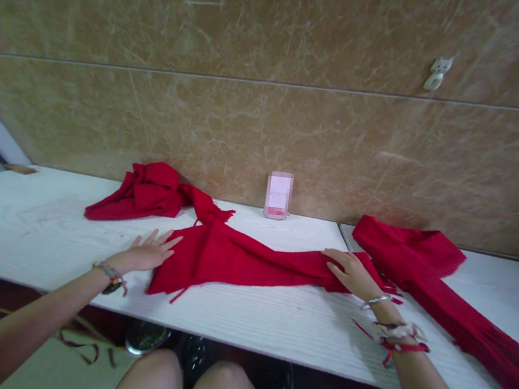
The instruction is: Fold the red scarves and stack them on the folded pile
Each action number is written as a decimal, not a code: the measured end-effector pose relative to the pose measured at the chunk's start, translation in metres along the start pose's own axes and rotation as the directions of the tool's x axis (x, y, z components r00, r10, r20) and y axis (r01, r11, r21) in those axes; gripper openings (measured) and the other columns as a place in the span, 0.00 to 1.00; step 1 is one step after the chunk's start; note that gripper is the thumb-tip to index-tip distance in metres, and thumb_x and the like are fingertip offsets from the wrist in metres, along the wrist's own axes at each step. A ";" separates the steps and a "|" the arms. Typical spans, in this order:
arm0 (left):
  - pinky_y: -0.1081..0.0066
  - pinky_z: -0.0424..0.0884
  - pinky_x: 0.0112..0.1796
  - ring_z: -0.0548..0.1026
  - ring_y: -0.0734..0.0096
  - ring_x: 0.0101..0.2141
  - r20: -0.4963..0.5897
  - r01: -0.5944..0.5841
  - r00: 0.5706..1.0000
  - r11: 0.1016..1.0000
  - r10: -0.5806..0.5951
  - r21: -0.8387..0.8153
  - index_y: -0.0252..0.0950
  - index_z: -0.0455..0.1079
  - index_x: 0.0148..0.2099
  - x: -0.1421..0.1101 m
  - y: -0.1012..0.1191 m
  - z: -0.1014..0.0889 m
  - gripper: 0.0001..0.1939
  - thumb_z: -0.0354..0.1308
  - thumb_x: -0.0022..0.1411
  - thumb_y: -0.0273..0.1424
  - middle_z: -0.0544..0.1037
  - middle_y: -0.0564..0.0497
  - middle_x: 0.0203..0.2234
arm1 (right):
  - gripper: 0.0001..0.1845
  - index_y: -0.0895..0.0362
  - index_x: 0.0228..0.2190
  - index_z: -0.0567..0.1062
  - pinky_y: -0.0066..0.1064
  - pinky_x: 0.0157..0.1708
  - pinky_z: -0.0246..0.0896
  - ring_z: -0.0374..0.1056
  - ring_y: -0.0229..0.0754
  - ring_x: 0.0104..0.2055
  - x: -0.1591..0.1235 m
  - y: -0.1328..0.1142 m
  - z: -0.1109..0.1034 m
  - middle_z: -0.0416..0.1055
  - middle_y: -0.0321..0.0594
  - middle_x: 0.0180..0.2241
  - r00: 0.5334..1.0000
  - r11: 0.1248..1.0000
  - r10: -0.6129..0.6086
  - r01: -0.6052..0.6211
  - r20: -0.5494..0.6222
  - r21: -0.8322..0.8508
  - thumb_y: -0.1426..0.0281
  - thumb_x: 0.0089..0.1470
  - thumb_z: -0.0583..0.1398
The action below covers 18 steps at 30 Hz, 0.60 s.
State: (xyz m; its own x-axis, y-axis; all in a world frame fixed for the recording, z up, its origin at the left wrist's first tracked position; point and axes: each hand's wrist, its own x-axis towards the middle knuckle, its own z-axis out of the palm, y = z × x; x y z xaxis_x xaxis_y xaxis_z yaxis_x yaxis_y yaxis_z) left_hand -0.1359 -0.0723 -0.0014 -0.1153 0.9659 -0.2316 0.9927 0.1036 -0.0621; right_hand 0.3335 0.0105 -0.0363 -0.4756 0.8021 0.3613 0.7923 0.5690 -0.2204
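At the far left, the pale, wood-grained surface (pixel 48 215) ran along the foot of a brown marbled wall (pixel 258 33). Near that wall a crumpled red cloth (pixel 151 192) lay in a heap, its fringed tail trailing rightward to the upper edge of the middle red cloth (pixel 238 257). Just below the heap, the person's left hand (pixel 146 254) rested palm down at the left end of the middle cloth, its grip wide, with fingers spread and touching the fabric; a beaded bracelet (pixel 112 277) circled the wrist. The middle cloth stretched lengthwise across the surface between both hands, mostly flat, with a long fold toward its right half. Behind it, a blurred pink-and-white object (pixel 278 194) stood upright by the wall. Farther right, the right hand (pixel 353 272) lay on top of the cloth's right end, its grip loosely wide, thumb apart from the fingers; a silver bangle (pixel 377 302) sat at the wrist. Rightmost, a folded red cloth (pixel 413 251) angled down toward the front edge, its far end fringed.
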 end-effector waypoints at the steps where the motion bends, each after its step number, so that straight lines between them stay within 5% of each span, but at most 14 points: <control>1: 0.42 0.42 0.52 0.43 0.47 0.59 -0.029 0.049 0.998 0.999 -0.049 0.017 0.41 0.52 0.61 -0.001 -0.013 -0.002 0.24 0.35 0.63 0.33 0.50 0.46 0.61 | 0.19 0.55 0.44 0.71 0.49 0.51 0.55 0.64 0.49 0.50 0.000 0.000 0.000 0.70 0.46 0.46 1.000 1.000 -0.002 0.002 -0.001 -0.002 0.68 0.53 0.48; 3: 0.42 0.44 0.51 0.44 0.45 0.59 -0.147 0.120 0.983 0.991 -0.111 0.051 0.38 0.55 0.60 0.001 -0.028 -0.004 0.24 0.35 0.63 0.30 0.50 0.45 0.61 | 0.20 0.56 0.44 0.71 0.49 0.51 0.55 0.64 0.49 0.49 0.001 0.001 0.000 0.70 0.46 0.46 1.000 1.000 -0.007 0.007 -0.002 -0.005 0.68 0.53 0.48; 6: 0.48 0.50 0.52 0.45 0.48 0.59 -0.243 0.153 0.960 0.988 -0.142 0.028 0.30 0.51 0.61 0.009 -0.024 0.002 0.26 0.36 0.62 0.31 0.45 0.39 0.61 | 0.20 0.56 0.44 0.71 0.49 0.50 0.56 0.65 0.49 0.49 0.001 0.002 0.000 0.70 0.47 0.46 1.000 1.000 -0.021 0.021 -0.001 -0.014 0.67 0.53 0.48; 11: 0.53 0.54 0.52 0.49 0.51 0.59 -0.235 0.041 0.970 0.997 -0.056 -0.068 0.34 0.46 0.63 0.024 0.000 0.027 0.29 0.37 0.62 0.39 0.50 0.41 0.61 | 0.19 0.55 0.44 0.71 0.49 0.50 0.57 0.65 0.48 0.49 0.001 0.002 0.000 0.70 0.45 0.46 0.999 0.998 -0.034 0.034 0.003 -0.053 0.67 0.53 0.48; 18: 0.46 0.55 0.48 0.50 0.39 0.57 -0.193 0.133 0.969 0.984 -0.154 -0.120 0.34 0.46 0.63 0.028 -0.009 0.028 0.33 0.37 0.61 0.46 0.49 0.35 0.60 | 0.20 0.58 0.43 0.72 0.44 0.49 0.61 0.67 0.48 0.47 0.011 0.001 -0.011 0.71 0.47 0.45 0.990 0.996 -0.050 0.059 0.134 -0.069 0.66 0.53 0.48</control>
State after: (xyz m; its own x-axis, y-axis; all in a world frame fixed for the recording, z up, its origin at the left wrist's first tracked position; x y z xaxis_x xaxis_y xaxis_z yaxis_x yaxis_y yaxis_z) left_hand -0.1486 -0.0529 -0.0342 -0.2578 0.9658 -0.0272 0.9657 0.2584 0.0242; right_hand 0.3332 0.0179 -0.0230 -0.5613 0.7900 0.2468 0.7872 0.6016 -0.1352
